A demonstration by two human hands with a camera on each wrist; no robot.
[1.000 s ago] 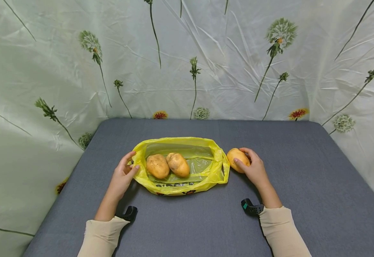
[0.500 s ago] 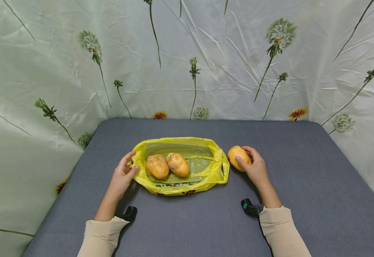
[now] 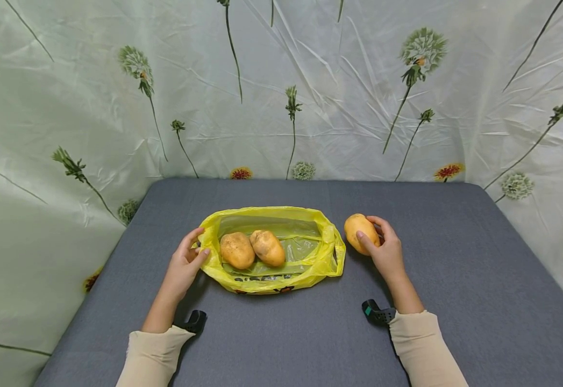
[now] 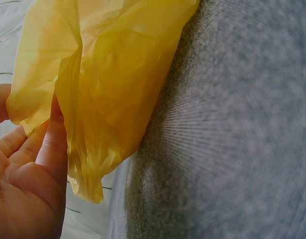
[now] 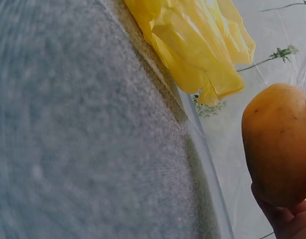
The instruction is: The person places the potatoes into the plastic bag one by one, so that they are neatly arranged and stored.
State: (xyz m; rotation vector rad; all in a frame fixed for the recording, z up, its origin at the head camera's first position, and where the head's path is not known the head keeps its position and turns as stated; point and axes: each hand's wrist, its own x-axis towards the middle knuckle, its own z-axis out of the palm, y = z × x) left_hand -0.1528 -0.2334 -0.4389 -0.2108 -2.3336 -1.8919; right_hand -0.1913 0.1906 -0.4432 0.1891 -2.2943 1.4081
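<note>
A yellow plastic bag [image 3: 329, 258] stands with its mouth wide, two potatoes [image 3: 237, 250] lying side by side in its left half. My left hand [image 3: 187, 263] holds the bag's left end, the yellow film passing between thumb and fingers [image 4: 52, 142] in the left wrist view. Just off the bag's right end, my right hand [image 3: 389, 255] grips a third potato [image 3: 361, 234] between thumb and fingers. That potato [image 5: 277, 144] shows large in the right wrist view, apart from the bag [image 5: 193, 50] and above the table surface.
The table [image 3: 281, 344] has a grey cloth top with rounded far corners. Behind it and along both sides hangs a pale curtain [image 3: 339, 107] with a dandelion print. A black wrist camera mount [image 3: 378, 313] sits on each forearm.
The potato in my right hand has risen slightly and moved a little right, away from the bag's rim. My left hand, the bag and the potatoes inside have stayed in place.
</note>
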